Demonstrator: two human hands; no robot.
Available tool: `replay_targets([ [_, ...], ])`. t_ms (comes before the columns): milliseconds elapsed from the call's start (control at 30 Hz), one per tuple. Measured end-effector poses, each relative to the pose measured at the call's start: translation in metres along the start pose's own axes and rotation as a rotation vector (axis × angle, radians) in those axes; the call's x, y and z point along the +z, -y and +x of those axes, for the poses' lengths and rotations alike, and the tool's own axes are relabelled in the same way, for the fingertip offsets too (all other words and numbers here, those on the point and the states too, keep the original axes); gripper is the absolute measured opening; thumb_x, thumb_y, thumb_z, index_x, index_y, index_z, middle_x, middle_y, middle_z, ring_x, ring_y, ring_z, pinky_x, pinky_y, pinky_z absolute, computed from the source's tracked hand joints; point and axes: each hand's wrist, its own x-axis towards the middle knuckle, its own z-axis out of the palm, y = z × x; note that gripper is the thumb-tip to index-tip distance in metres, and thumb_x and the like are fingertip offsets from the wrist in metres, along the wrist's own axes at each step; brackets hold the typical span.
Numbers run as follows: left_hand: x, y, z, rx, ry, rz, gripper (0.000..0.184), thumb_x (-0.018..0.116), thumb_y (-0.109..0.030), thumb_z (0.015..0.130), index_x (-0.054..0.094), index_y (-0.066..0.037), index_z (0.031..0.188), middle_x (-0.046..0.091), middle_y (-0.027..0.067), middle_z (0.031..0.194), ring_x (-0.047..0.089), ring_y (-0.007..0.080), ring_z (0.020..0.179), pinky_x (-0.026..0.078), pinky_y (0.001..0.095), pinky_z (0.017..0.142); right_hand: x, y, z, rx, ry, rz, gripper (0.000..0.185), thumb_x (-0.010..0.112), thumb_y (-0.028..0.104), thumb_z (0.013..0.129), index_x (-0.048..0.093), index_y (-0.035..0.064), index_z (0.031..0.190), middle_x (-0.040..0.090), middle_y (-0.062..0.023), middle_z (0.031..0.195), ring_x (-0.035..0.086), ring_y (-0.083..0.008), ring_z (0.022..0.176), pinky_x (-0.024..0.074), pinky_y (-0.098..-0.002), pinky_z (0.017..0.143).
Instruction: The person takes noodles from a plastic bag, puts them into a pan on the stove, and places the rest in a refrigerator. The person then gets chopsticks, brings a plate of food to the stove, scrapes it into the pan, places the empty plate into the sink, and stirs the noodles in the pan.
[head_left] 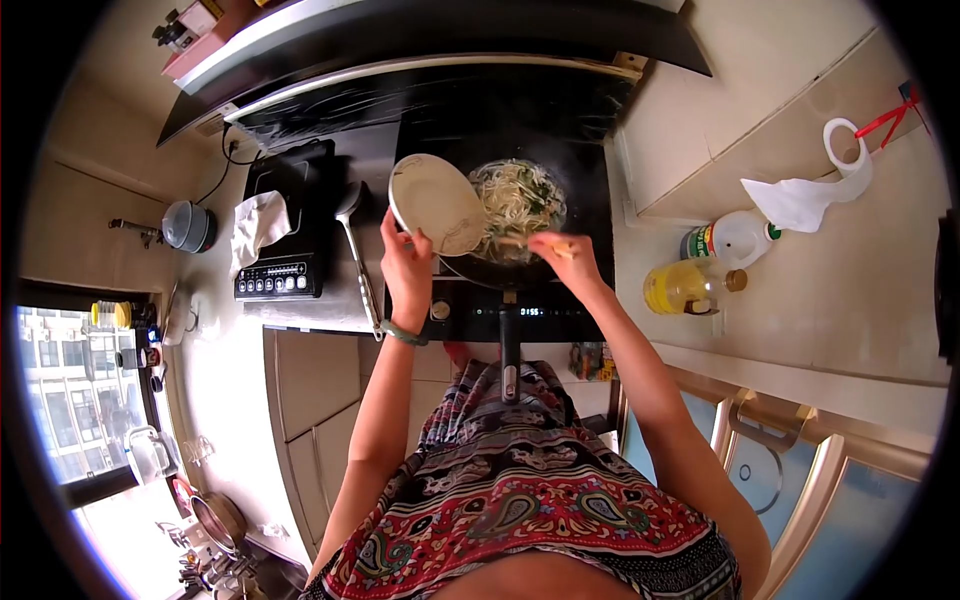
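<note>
My left hand is closed on the rim of a cream plate, tilted beside and partly over the pan's left side. The frying pan holds pale noodle-like strands mixed with green pieces. At the pan's near right edge, my right hand is closed around a light wooden utensil. Its tip lies at the food; its exact shape is blurred. The pan's black handle points toward my body. Left of my left hand lies a long metal ladle.
An induction cooker with a white cloth on it stands at left. On the right counter are a yellow oil bottle, a white-labelled bottle and a paper roll. A range hood overhangs the stove.
</note>
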Motion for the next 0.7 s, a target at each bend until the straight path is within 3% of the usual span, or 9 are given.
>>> replay_targets([
  [100, -0.013, 0.004, -0.002, -0.049, 0.059, -0.337, 0.05, 0.05, -0.009, 0.098, 0.028, -0.006, 0.143, 0.061, 0.0099, 0.091, 0.062, 0.0128, 0.079, 0.059, 0.0303, 0.07, -0.008, -0.013, 0.033, 0.05, -0.259, 0.08, 0.011, 0.069, 0.009, 0.087, 0.072, 0.0005, 0.092, 0.072, -0.0068, 0.078, 0.063, -0.0065, 0.066, 0.0475, -0.0205, 0.056],
  [200, -0.026, 0.006, -0.004, -0.107, 0.08, -0.462, 0.048, 0.047, -0.013, 0.1, 0.026, -0.007, 0.143, 0.061, 0.0117, 0.099, 0.062, 0.0154, 0.087, 0.058, 0.0318, 0.073, -0.032, -0.025, 0.05, 0.079, -0.468, 0.087, 0.014, 0.071, 0.014, 0.087, 0.071, 0.0004, 0.09, 0.071, -0.0066, 0.074, 0.062, -0.0063, 0.063, 0.0472, -0.0243, 0.056],
  [267, -0.031, 0.006, -0.003, -0.127, 0.064, -0.448, 0.047, 0.045, -0.013, 0.1, 0.026, -0.006, 0.143, 0.06, 0.0129, 0.105, 0.063, 0.018, 0.091, 0.058, 0.0322, 0.073, -0.041, -0.024, 0.055, -0.012, -0.602, -0.088, 0.015, 0.07, 0.016, 0.088, 0.071, 0.0013, 0.089, 0.071, -0.0075, 0.073, 0.063, -0.009, 0.063, 0.0473, -0.0263, 0.056],
  [300, -0.034, 0.007, -0.004, -0.149, 0.053, -0.435, 0.046, 0.043, -0.013, 0.101, 0.026, -0.006, 0.143, 0.06, 0.014, 0.111, 0.064, 0.0206, 0.096, 0.059, 0.0327, 0.074, -0.039, -0.028, 0.057, 0.031, -0.573, -0.212, 0.016, 0.07, 0.018, 0.088, 0.071, 0.0021, 0.091, 0.071, -0.0086, 0.074, 0.064, -0.0121, 0.063, 0.0477, -0.0263, 0.056],
  [333, -0.034, 0.007, -0.005, -0.149, 0.052, -0.437, 0.046, 0.043, -0.013, 0.101, 0.026, -0.006, 0.143, 0.06, 0.014, 0.111, 0.064, 0.0206, 0.096, 0.059, 0.0327, 0.074, -0.026, -0.038, 0.061, 0.012, -0.597, -0.03, 0.017, 0.07, 0.019, 0.088, 0.072, 0.0027, 0.093, 0.071, -0.0085, 0.075, 0.064, -0.0126, 0.062, 0.0476, -0.0263, 0.056],
  [467, -0.038, 0.008, 0.0, -0.154, 0.026, -0.482, 0.046, 0.043, -0.014, 0.101, 0.026, -0.006, 0.143, 0.059, 0.0148, 0.112, 0.064, 0.0203, 0.094, 0.059, 0.0326, 0.073, 0.007, -0.026, 0.053, 0.092, -0.318, -0.026, 0.014, 0.071, 0.015, 0.087, 0.073, 0.0043, 0.095, 0.071, -0.0079, 0.074, 0.066, -0.0115, 0.062, 0.0473, -0.0232, 0.052],
  [600, -0.043, 0.015, 0.002, -0.17, 0.018, -0.535, 0.046, 0.043, -0.013, 0.101, 0.024, -0.003, 0.142, 0.06, 0.0157, 0.11, 0.064, 0.0196, 0.089, 0.059, 0.0327, 0.071, 0.022, 0.0, 0.029, -0.226, -0.168, 0.009, 0.013, 0.072, 0.014, 0.085, 0.071, 0.0038, 0.092, 0.072, -0.0092, 0.081, 0.069, -0.0182, 0.065, 0.0524, -0.0265, 0.054],
  [700, -0.044, 0.016, 0.001, -0.154, 0.006, -0.54, 0.045, 0.042, -0.012, 0.101, 0.025, -0.003, 0.141, 0.061, 0.0156, 0.108, 0.065, 0.0209, 0.089, 0.059, 0.033, 0.07, 0.006, -0.008, 0.017, -0.174, -0.141, -0.097, 0.011, 0.071, 0.014, 0.085, 0.071, 0.0053, 0.091, 0.072, -0.0084, 0.084, 0.07, -0.0215, 0.069, 0.0552, -0.0289, 0.057],
])
